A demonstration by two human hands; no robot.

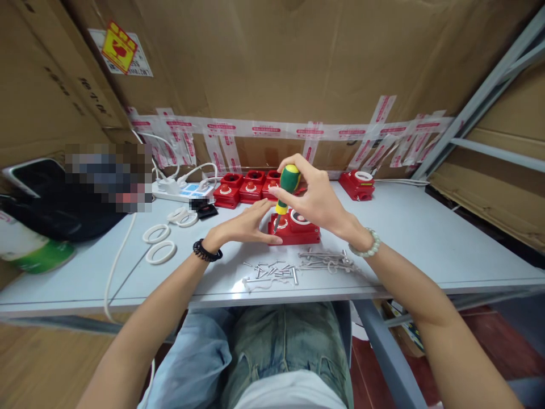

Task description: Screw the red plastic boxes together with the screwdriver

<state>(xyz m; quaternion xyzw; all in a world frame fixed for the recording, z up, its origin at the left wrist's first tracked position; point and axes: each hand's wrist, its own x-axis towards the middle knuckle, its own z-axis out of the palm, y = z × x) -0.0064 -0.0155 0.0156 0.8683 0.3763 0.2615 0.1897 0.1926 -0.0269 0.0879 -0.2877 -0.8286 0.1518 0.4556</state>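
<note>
Fingers (293, 170) of right hand (315, 199) grip screwdriver (286, 187) upright over red box (294, 228).

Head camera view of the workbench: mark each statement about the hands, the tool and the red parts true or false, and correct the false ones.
1. The right hand holds a green-and-yellow-handled screwdriver upright. True.
2. The left hand lies flat on the pile of loose silver screws. False: it rests against the red plastic housing; the screws lie nearer the table edge.
3. The screwdriver's tip points down at the red housing. True.
4. The white plastic rings lie right of the red housing. False: they lie to its left.
5. A row of red housings stands behind the hands. True.
</note>
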